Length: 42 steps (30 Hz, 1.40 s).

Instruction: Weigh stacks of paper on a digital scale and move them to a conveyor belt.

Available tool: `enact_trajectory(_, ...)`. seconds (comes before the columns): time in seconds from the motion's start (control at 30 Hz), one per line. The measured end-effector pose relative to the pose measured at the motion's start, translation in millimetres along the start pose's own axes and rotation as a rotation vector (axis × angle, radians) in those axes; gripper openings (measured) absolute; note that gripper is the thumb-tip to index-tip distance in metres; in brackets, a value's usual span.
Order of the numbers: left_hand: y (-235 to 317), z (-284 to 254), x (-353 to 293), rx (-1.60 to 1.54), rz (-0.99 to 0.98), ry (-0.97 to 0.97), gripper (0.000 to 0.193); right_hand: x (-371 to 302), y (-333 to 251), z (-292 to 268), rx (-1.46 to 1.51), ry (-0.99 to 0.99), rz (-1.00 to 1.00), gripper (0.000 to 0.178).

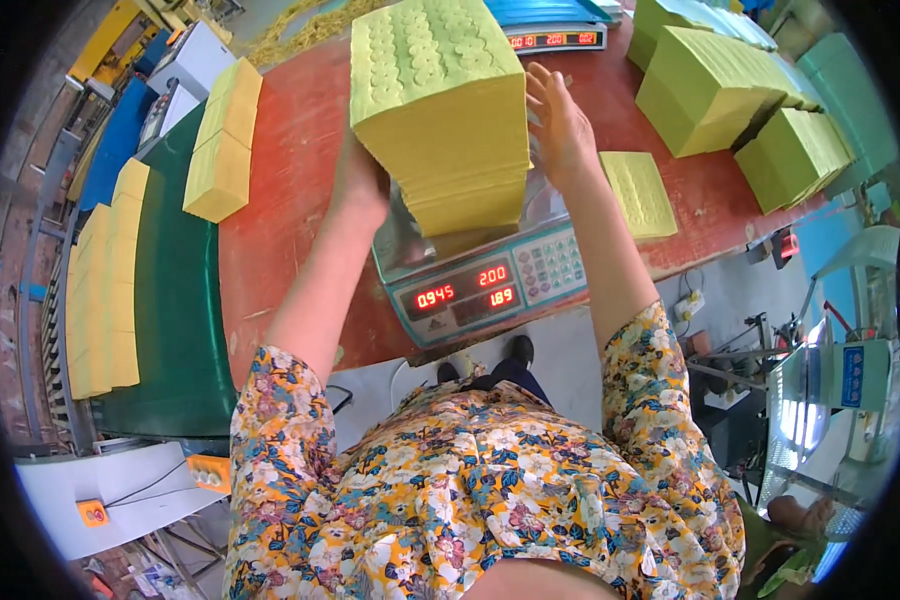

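A tall stack of yellow embossed paper sheets (450, 140) stands on the pan of a digital scale (555, 268) with lit red figures. Against the stack's left side is my left hand (366, 185), its fingers hidden behind the paper. My right hand (562, 128) is upright along the stack's right side, fingers extended and slightly apart; whether they touch the paper I cannot tell. Beside my right forearm, a low pile of the same sheets (638, 194) lies flat on the red table (280, 270).
More yellow stacks (705, 90) stand at the right of the table. A second scale (560, 38) is behind my stack. On the left, yellow blocks (225, 140) lie by a green conveyor belt (175, 290), with a further row (105, 290) along it. Another person's hand (805, 517) shows at lower right.
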<state>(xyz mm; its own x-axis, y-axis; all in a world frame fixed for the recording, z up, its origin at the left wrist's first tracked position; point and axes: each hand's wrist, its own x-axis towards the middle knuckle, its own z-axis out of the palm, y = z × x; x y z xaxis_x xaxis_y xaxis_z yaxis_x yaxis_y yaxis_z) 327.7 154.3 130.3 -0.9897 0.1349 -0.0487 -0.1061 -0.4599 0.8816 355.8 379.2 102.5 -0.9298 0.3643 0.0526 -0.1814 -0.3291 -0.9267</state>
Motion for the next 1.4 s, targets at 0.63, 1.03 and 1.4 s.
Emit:
enact_trajectory(0.63,-16.5,4.1,0.0,-0.099,0.025,-0.184,0.047,-28.3,-14.8,37.3,-0.071,-0.101,0.023,0.061)
enact_trajectory(1.03,11.2,23.0,-10.0,0.027,0.057,-0.243,0.049,-38.6,10.0,19.2,-0.057,-0.056,-0.237,0.06)
enact_trajectory(1.4,29.0,-49.3,-132.1,0.367,0.515,-0.258,0.047,-267.7,46.7,17.6,0.181,0.307,-0.083,0.025)
